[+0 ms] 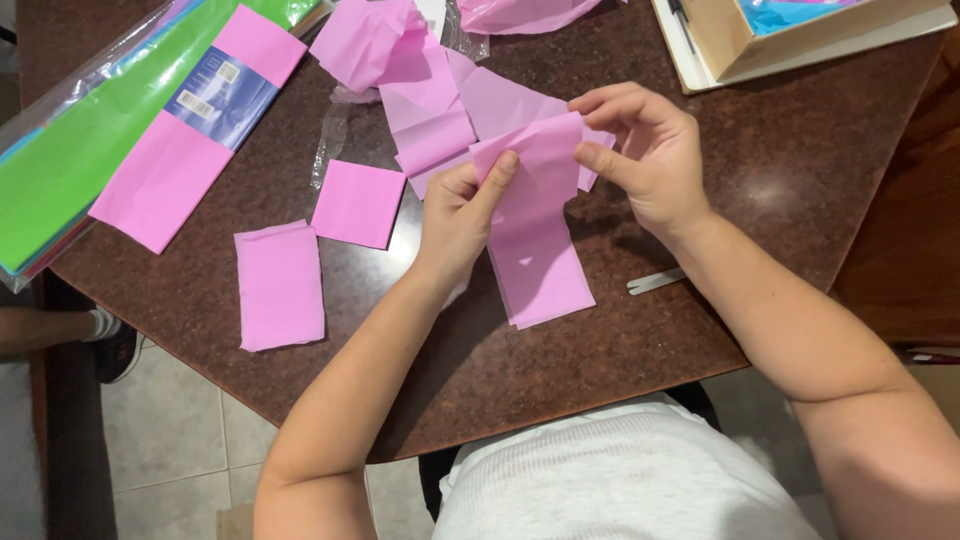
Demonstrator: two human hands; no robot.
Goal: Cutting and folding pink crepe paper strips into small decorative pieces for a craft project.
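Pink tissue strip [535,240]: our left hand [458,215] and right hand [645,160] pinch its top, fingers closed, beside the table's front edge [560,400].

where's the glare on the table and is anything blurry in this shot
Head view: a soft bright glare patch sits on the dark table right of the right hand; another pale sheen lies beside the small pink square. The left hand and the pink paper strip are sharp, casting soft shadows; edges look slightly bent by the wide lens.

Probably a home: a dark stone table [800,150] over a pale tiled floor [170,440].
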